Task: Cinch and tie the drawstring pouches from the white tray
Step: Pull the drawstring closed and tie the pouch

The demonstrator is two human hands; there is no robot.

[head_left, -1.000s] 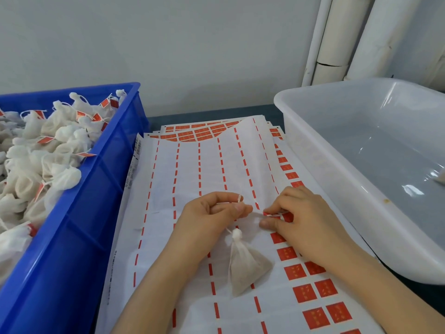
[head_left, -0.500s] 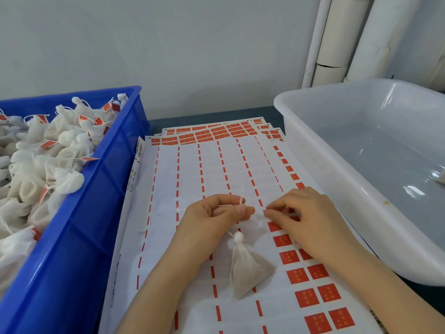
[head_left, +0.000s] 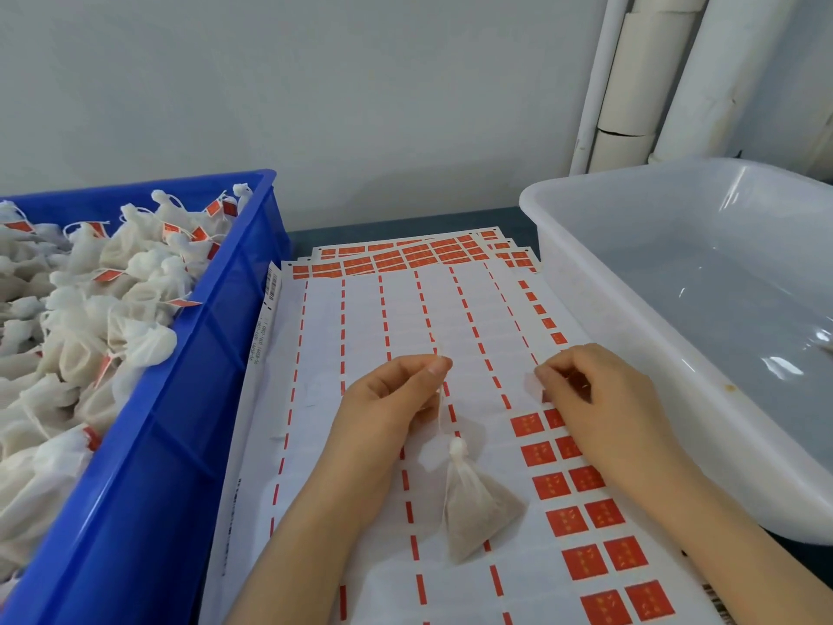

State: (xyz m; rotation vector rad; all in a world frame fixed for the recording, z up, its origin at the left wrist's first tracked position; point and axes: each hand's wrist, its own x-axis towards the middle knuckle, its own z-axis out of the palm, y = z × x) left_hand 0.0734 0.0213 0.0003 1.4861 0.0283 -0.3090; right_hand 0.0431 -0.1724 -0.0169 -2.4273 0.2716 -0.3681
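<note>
A small white mesh pouch (head_left: 478, 512), cinched shut at its neck and filled with brownish matter, lies on the label sheets between my hands. Its white drawstring (head_left: 441, 412) runs up from the neck into my left hand (head_left: 387, 412), which pinches it between thumb and forefinger. My right hand (head_left: 599, 399) sits apart to the right, fingers curled, pinching a small pale label (head_left: 535, 384) just above the sheet. The white tray (head_left: 586, 281) stands at the right; the part of its inside that shows holds no pouches.
A blue crate (head_left: 189, 399) at the left is heaped with several tied pouches (head_left: 90, 318) carrying red tags. Stacked sheets of red labels (head_left: 360, 318) cover the table between crate and tray. White pipes (head_left: 631, 83) run up the wall at the back right.
My hands have drawn apart: the right hand moved right, away from the left hand's fingertips, with the small pale label. The pouch has stayed in place and the left hand keeps the string.
</note>
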